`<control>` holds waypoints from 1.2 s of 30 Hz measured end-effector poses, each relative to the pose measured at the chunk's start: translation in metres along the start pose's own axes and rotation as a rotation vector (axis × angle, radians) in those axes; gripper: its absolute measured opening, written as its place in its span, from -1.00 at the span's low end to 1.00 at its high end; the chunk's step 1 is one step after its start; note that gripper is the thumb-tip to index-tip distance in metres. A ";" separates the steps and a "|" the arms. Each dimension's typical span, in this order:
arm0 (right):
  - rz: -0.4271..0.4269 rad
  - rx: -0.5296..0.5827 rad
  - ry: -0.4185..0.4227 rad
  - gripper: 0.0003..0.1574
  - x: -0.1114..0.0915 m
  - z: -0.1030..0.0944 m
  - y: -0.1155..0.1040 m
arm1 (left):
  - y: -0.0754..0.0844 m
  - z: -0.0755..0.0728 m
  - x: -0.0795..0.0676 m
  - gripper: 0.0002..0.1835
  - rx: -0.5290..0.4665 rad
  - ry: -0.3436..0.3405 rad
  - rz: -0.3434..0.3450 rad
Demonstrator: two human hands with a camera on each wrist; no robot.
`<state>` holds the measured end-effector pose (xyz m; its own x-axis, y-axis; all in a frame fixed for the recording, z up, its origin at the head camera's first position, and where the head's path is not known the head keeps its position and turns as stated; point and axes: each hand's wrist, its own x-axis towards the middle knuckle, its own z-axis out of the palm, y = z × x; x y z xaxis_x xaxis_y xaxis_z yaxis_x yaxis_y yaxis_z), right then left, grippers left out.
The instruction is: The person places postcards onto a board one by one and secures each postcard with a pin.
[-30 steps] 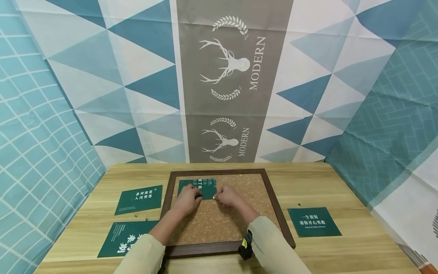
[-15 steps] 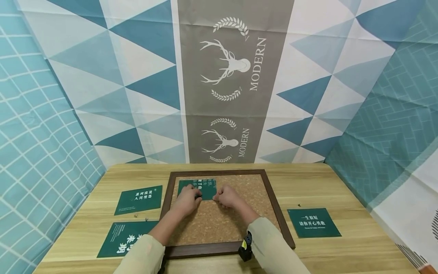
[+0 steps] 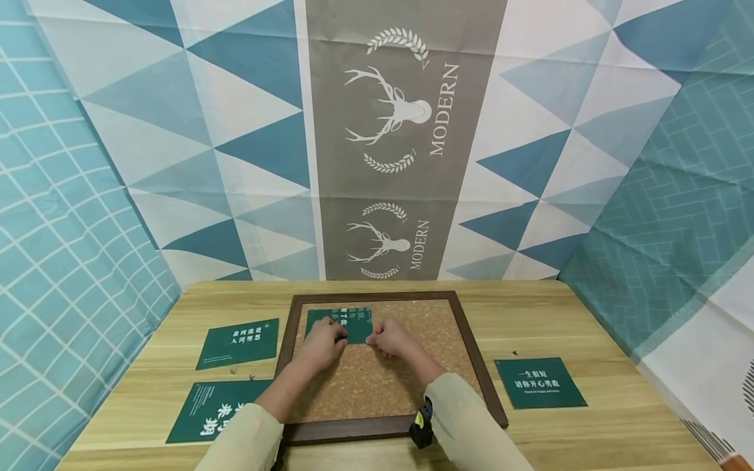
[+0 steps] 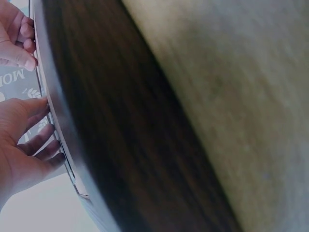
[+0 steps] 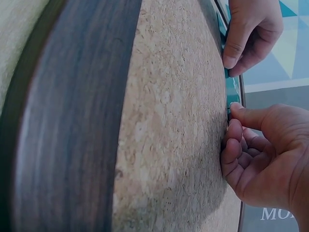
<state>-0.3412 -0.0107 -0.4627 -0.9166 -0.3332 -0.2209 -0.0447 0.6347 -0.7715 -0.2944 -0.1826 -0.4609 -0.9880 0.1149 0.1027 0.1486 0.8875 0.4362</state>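
A green postcard (image 3: 358, 327) with white lettering lies in the upper left of the cork board (image 3: 377, 386). My left hand (image 3: 321, 343) rests on its left part, fingers spread and slightly bent. My right hand (image 3: 393, 337) is at the card's near right corner. Its thumb (image 5: 246, 113) presses down on that corner, with the other fingers curled beside it against the cork. Whatever is under the thumb is hidden. In the left wrist view, the left hand (image 4: 24, 145) and right hand (image 4: 14, 41) show beyond the board's dark frame (image 4: 120, 121).
Two more green postcards, an upper one (image 3: 238, 343) and a lower one (image 3: 206, 409), lie left of the board; my left sleeve overlaps the lower. Another postcard (image 3: 540, 383) lies to the right. Small metal pins, such as one pin (image 3: 515, 352), sit near the cards on the wooden table (image 3: 618, 432).
A small shiny pin showed at my right thumb a second ago; the thumb has shifted slightly and now covers that spot. My left hand and the card have stayed put.
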 end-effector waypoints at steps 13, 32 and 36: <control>0.020 -0.012 0.014 -0.58 -0.001 0.002 -0.002 | -0.002 0.002 -0.001 -0.85 0.025 0.003 0.007; 0.010 -0.016 0.033 -0.54 -0.001 0.001 -0.003 | -0.002 0.003 0.001 -0.85 0.027 0.017 0.010; 0.002 -0.023 0.037 -0.49 -0.001 0.002 -0.001 | -0.001 0.003 0.001 -0.84 0.023 0.015 0.005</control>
<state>-0.3391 -0.0124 -0.4627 -0.9308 -0.3058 -0.2000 -0.0513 0.6513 -0.7570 -0.2957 -0.1822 -0.4637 -0.9866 0.1124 0.1184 0.1520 0.8969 0.4153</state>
